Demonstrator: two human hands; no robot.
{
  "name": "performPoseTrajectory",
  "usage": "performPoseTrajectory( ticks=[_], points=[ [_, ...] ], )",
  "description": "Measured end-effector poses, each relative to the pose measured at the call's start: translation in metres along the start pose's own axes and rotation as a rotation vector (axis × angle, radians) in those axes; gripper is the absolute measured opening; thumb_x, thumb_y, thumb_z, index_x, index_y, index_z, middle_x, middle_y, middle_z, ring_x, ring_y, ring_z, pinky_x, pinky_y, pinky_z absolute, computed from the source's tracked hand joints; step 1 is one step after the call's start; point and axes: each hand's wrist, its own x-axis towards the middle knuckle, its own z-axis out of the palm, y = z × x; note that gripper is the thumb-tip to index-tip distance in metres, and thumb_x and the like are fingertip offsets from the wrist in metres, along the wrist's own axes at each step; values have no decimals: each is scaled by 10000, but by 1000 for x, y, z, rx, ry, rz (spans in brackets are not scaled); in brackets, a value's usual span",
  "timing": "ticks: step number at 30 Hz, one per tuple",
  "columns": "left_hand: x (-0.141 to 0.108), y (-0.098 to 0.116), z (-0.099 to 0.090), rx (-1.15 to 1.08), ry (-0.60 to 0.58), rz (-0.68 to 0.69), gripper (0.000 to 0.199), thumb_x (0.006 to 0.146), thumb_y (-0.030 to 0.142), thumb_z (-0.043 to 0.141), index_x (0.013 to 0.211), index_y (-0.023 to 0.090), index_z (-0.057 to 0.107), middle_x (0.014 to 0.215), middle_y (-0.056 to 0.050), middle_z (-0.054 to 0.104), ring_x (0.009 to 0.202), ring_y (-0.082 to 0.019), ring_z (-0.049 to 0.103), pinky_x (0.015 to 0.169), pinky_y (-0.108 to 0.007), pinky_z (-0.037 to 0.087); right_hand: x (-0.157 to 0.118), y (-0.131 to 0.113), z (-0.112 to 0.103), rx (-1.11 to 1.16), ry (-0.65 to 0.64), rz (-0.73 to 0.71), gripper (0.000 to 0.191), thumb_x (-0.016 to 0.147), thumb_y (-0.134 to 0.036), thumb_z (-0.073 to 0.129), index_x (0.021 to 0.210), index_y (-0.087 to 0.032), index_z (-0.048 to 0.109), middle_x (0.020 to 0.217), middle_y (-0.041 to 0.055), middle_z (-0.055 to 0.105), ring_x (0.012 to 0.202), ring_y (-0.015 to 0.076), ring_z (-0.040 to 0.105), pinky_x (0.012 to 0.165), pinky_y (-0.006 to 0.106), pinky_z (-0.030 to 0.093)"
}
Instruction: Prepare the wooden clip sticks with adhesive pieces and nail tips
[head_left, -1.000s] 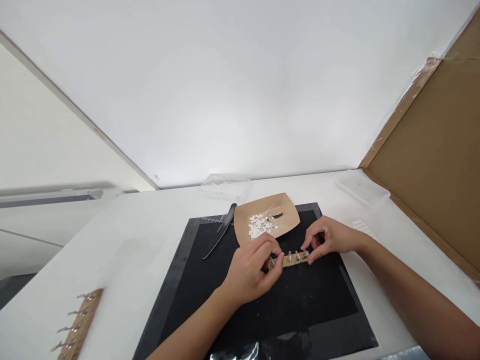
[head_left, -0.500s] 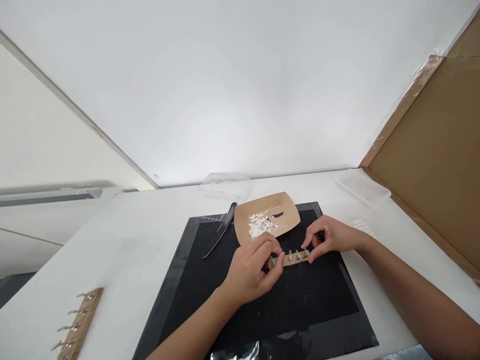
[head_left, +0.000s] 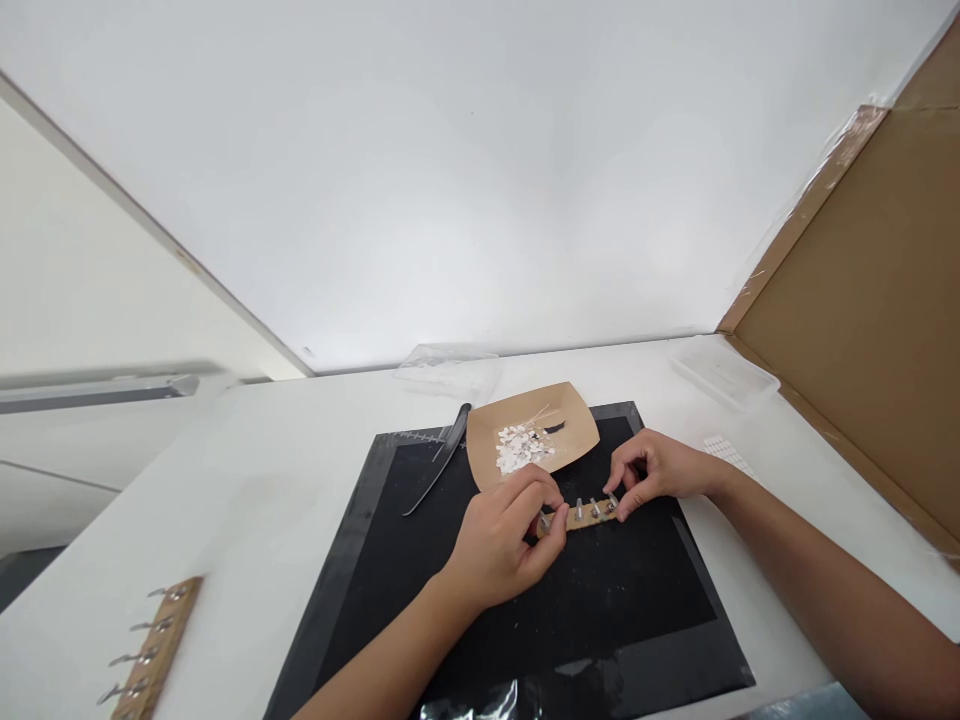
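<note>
A narrow brown strip (head_left: 583,517) with several small upright metal-and-clear pieces lies over the black mat (head_left: 600,600). My left hand (head_left: 514,535) pinches the strip's left end, its fingertips partly hiding a piece there. At the right end, my right hand (head_left: 641,475) has thumb and forefinger closed round the strip beside the last piece. Just behind the hands sits a brown paper tray (head_left: 577,405) holding small white pieces (head_left: 521,447) and a small dark item.
Left of the tray lies a black curved tool (head_left: 450,445). Clear plastic containers (head_left: 446,368) (head_left: 724,375) stand at the back. A similar strip (head_left: 161,645) with pieces is at front left. A white dotted sheet (head_left: 727,453) lies behind my right wrist; cardboard (head_left: 870,300) stands right.
The whole view has shifted very slightly. Both hands keep the same hold on the strip.
</note>
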Motion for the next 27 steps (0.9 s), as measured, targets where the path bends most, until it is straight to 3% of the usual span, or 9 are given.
performPoseTrajectory(
  ticks=[27],
  points=[
    [0,-1,2,-4,24,19,70,960,133,608,917,185,626,930,-35,685,559,-69,539,540,-208,441,2,5,0,-25,-24,0,389,704,-445,970,947,-180,822,621,-29,677,551,99,537,535,234,338]
  ],
)
